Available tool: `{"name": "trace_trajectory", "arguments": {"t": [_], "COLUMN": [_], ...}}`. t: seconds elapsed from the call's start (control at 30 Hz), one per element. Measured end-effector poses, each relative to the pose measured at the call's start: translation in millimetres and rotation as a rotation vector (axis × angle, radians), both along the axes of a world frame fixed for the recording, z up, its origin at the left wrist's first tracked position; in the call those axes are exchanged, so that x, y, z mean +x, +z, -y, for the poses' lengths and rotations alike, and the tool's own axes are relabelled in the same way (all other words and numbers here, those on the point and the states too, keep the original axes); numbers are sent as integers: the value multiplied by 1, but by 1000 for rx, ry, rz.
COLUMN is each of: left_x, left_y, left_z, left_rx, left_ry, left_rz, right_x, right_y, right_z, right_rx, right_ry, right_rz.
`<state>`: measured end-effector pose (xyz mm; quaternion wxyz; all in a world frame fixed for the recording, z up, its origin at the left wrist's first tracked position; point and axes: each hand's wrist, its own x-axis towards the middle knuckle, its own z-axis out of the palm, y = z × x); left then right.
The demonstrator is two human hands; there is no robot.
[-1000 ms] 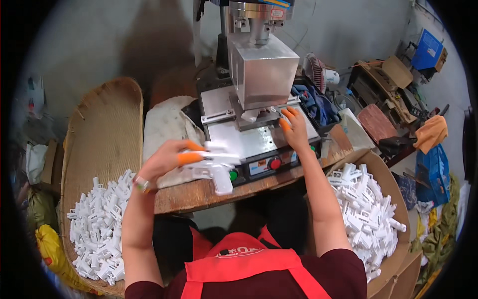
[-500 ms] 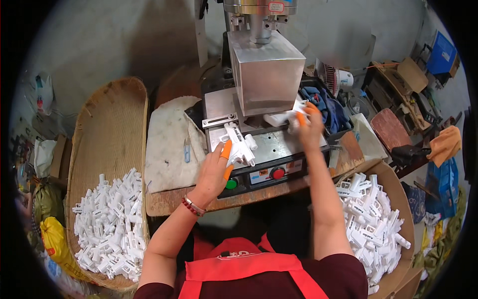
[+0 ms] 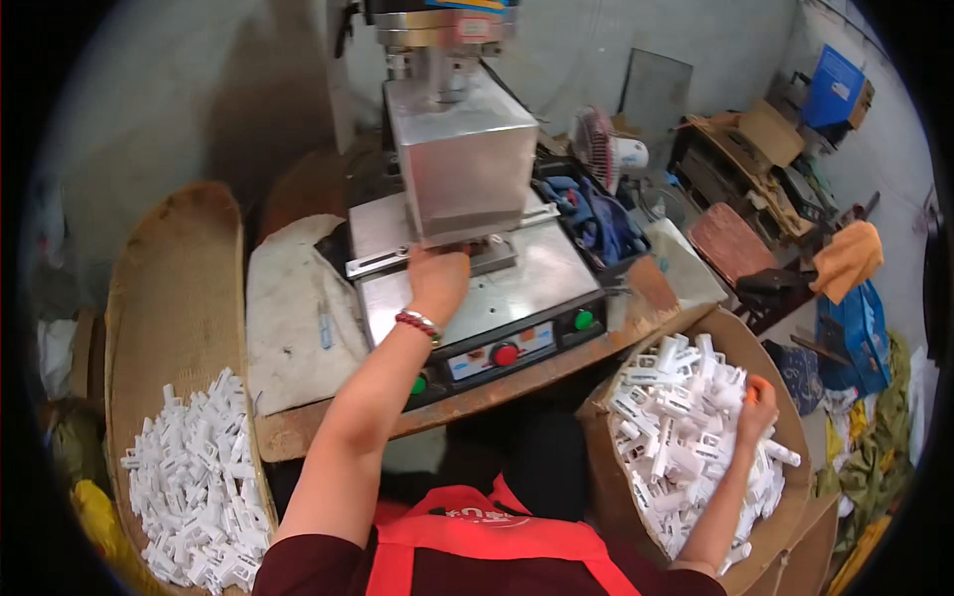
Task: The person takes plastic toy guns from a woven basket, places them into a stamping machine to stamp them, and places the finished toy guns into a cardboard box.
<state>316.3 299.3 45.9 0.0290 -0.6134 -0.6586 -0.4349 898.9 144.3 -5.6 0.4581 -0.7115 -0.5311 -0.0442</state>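
Note:
My left hand [image 3: 437,285] reaches in under the square metal block [image 3: 464,174] of a press. Its fingertips are at the small metal fixture [image 3: 492,260] on the steel bed, hidden by the hand itself and the block, so what they grip does not show. My right hand [image 3: 759,409], with orange finger covers, is at the right side of a cardboard box [image 3: 790,462] heaped with white plastic toy-pistol-shaped parts [image 3: 661,432]. Its fingers are curled against the pile, and anything inside them is too small to make out.
At the left a long woven basket [image 3: 179,288] holds more white parts. A pale cloth [image 3: 288,308] with small blue snips [image 3: 325,328] covers the table's left side. Red button [image 3: 504,354] and green button [image 3: 583,320] face me. Behind stands a bin of blue cloths [image 3: 596,221].
My left hand has gone from the front of the bed with a white toy pistol to beneath the block. My right hand has left the press with its white part and swung down to the box.

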Motion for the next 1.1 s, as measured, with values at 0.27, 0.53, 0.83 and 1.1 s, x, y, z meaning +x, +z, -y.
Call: {"name": "trace_trajectory", "arguments": {"t": [0.27,0.53,0.83,1.1], "left_x": [-52,-50,-54,-76], "left_y": [2,-22,-52,-62], "left_z": [67,149,145,154], "left_rx": [121,-4,67,173], "left_ry": [-159,-154,-87,-14], "left_rz": [-305,-274,-309,-348], "right_x": [-86,4,0,-32], "right_y": [45,-3,-70,-83], "right_z": [-3,22,-22,-28], "right_rx": [182,-37,-252,-196], "right_ry": [-105,-131,-190,243], "right_rz": [-21,-67,199,328]}}
